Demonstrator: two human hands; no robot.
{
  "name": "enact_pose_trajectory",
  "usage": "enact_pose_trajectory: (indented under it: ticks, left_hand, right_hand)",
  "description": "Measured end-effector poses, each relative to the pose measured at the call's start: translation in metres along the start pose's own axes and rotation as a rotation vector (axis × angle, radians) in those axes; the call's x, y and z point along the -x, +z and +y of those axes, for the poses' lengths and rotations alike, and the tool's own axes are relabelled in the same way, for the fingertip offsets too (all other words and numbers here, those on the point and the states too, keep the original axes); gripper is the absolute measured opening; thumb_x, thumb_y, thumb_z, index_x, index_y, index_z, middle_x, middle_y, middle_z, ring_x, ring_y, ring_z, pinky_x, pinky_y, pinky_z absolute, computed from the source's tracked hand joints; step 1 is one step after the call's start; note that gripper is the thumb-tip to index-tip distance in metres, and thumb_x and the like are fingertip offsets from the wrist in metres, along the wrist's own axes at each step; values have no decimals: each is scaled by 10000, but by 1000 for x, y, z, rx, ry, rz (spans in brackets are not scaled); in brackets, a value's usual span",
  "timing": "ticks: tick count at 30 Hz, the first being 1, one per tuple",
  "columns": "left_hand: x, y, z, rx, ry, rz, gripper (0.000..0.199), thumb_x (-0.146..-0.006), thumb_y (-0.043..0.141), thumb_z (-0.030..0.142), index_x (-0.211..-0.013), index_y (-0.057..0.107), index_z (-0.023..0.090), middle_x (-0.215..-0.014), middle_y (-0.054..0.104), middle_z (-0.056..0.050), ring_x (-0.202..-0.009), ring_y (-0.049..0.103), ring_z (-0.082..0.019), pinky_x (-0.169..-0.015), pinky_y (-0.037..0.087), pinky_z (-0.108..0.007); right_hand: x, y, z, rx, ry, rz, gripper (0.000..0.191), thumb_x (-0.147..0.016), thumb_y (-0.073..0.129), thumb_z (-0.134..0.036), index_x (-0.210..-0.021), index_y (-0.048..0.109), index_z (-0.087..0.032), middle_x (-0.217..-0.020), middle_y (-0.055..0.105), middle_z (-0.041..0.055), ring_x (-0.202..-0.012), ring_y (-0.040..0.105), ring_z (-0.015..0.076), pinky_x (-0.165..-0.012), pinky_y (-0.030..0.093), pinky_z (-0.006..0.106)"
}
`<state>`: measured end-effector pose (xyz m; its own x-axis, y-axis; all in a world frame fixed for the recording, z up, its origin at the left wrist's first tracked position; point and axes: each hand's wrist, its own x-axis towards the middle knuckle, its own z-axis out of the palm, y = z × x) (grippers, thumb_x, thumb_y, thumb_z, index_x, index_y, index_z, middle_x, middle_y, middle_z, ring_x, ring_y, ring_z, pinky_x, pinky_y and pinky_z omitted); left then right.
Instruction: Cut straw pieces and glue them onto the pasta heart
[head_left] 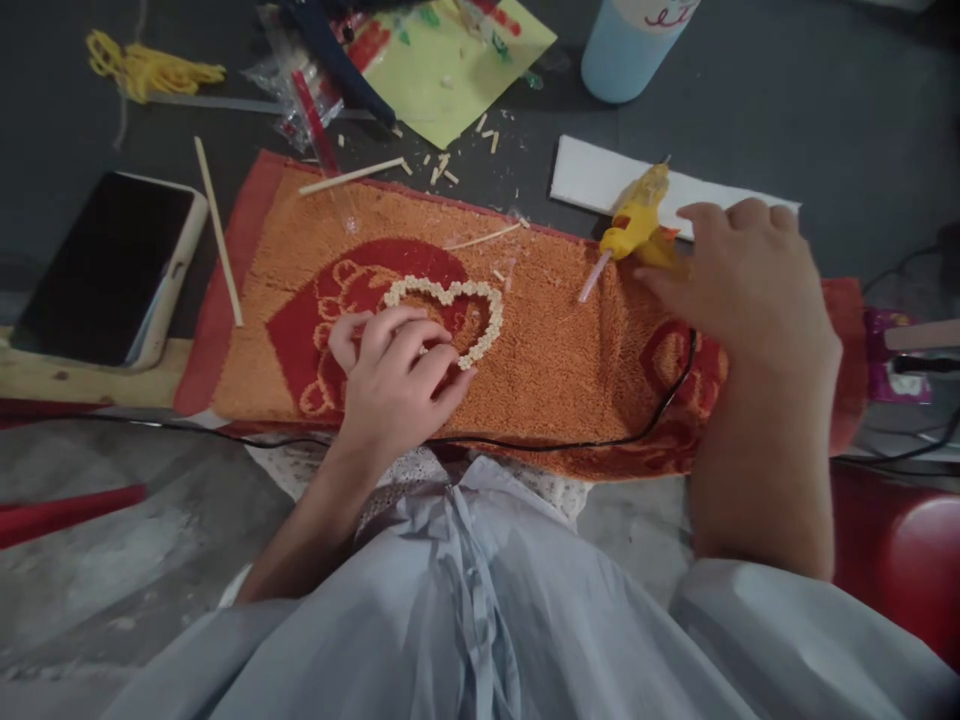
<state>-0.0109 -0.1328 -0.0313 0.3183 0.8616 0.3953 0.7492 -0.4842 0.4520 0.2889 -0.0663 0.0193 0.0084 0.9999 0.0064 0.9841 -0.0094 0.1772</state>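
Observation:
A heart-shaped outline (491, 318) made of small pale pieces lies on an orange and red towel (555, 340). Over its lower left side, my left hand (401, 380) has curled fingers and a thumb against the rim, holding it; that part of the heart is hidden. My right hand (757, 270) is at the handle of a yellow glue gun (637, 215), thumb and fingers apart. The gun lies partly on a white strip (589, 175), with a glue stick (595, 277) poking out of its back end.
A phone (105, 265) lies at the left beside a thin stick (219, 232). Behind the towel are cut stick bits (442, 170), a yellow-green paper (442, 95), yellow string (154, 70) and a blue bottle (630, 50). A black cord (525, 443) runs along the front edge.

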Motion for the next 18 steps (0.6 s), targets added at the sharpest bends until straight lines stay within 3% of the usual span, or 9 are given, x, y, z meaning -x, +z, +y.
enact_pose_trajectory:
  ticks: [3,6,8,13,18]
  left_hand:
    - [-2,0,2,-24,-6,-2,38,-779,673,267,-781,635,264,-976,689,-26,-1105,564,-294,-1010,294,-565]
    - [-3,0,3,-12,-17,-11,37,-784,666,271,-786,632,255,-979,691,-27,-1112,565,-291,-1018,287,-564]
    - [-3,-1,3,-10,-20,-16,47,-781,670,268,-791,630,246,-985,691,-30,-1116,564,-293,-1021,286,-567]
    - [-2,-1,2,-57,20,-12,58,-803,661,282,-809,619,244,-990,685,-34,-1115,567,-285,-1001,345,-555]
    - [-2,-2,0,-143,130,-8,86,-832,653,276,-858,587,226,-991,687,-32,-1091,570,-269,-955,426,-534]
  right_hand:
    - [8,-22,-26,-69,-154,97,537,-816,654,-429,-1235,584,-101,-1124,592,222,-1107,543,390,-893,460,503]
    - [13,-29,-55,-351,-605,53,406,-840,640,-415,-1151,641,-154,-1020,596,123,-1010,563,291,-896,458,422]
    - [14,-25,-71,-468,-795,16,372,-851,634,-391,-1144,646,-162,-1015,576,103,-1014,549,267,-887,449,402]
    - [7,-6,-90,-590,-927,18,195,-844,622,-238,-1018,691,-184,-951,559,68,-949,532,232,-834,435,375]
    - [0,-2,-94,-627,-957,-67,194,-867,555,-172,-958,725,-144,-936,585,101,-936,531,230,-840,427,359]
